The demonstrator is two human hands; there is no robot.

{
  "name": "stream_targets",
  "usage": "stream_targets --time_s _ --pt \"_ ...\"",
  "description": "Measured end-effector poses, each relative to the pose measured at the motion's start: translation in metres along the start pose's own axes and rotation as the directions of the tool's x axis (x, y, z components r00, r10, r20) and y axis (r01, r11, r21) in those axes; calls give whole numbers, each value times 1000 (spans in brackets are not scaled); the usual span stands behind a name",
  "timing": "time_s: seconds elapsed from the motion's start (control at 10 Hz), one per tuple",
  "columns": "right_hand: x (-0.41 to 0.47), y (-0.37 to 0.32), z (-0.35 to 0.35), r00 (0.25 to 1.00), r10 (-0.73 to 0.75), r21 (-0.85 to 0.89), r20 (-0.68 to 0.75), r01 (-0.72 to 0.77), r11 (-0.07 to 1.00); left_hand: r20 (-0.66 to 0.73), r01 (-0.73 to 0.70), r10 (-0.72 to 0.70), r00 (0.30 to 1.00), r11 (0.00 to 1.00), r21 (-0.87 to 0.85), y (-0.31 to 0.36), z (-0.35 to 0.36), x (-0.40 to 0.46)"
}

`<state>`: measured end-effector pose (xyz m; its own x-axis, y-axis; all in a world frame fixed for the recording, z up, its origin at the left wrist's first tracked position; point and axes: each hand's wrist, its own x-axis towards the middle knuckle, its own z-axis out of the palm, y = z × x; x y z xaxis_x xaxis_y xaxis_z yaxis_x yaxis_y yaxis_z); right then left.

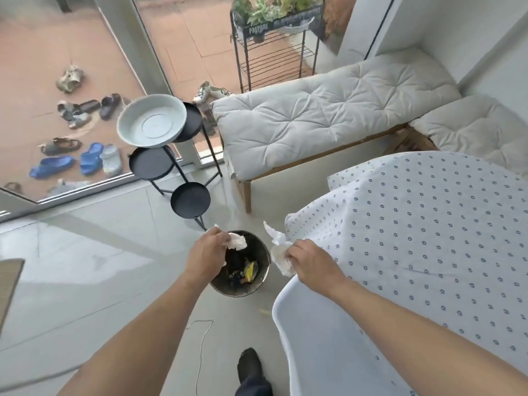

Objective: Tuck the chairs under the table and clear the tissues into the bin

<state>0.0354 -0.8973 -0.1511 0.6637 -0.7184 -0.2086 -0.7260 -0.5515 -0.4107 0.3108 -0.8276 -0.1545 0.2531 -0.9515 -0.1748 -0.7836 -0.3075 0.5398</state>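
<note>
A round metal bin (258,284) stands on the floor by the table corner, with wrappers inside. My left hand (207,252) is over the bin's left rim, shut on a crumpled white tissue (237,240) that hangs over the opening. My right hand (307,262) is just right of the bin, shut on a second, larger white tissue (278,252). A white chair (323,338) sits pushed against the table (428,238), which is covered by a white dotted cloth. My right forearm crosses above the chair back.
A black tiered plant stand (190,200) holding a pale round dish (151,120) stands behind the bin. A cushioned bench (314,118) runs along the wall. Several shoes lie outside the glass door. A thin white cable (201,347) trails on the floor near my foot (250,364).
</note>
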Motion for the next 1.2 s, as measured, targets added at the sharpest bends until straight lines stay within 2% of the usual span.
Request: stream_targets --time_s 0.2,0.4,0.5,0.6,0.8,1.0,1.1,1.2 --pt "51 -45 65 994 -6 19 107 4 1000 -37 104 -105 994 994 -37 -71 17 -9" --pt "90 -67 107 968 32 -9 249 -31 999 10 237 -239 971 955 -177 -102 44 4" --pt "99 -68 117 943 85 -31 320 -79 996 79 287 -276 958 931 -225 -111 57 13" --pt "102 -63 122 931 129 -29 340 -127 992 155 284 -259 953 943 -173 -116 66 19" --pt "81 -54 103 921 218 -26 322 -222 975 197 309 -293 936 949 -55 -104 63 17" --pt "50 -43 62 922 290 -11 258 -297 955 246 264 -265 932 964 39 -70 47 10" --pt "34 -41 48 914 322 -24 246 -326 945 335 223 -250 908 968 118 -55 44 -3" --pt "22 -40 42 914 334 -41 231 -334 942 353 193 -217 910 976 104 -46 47 -22"
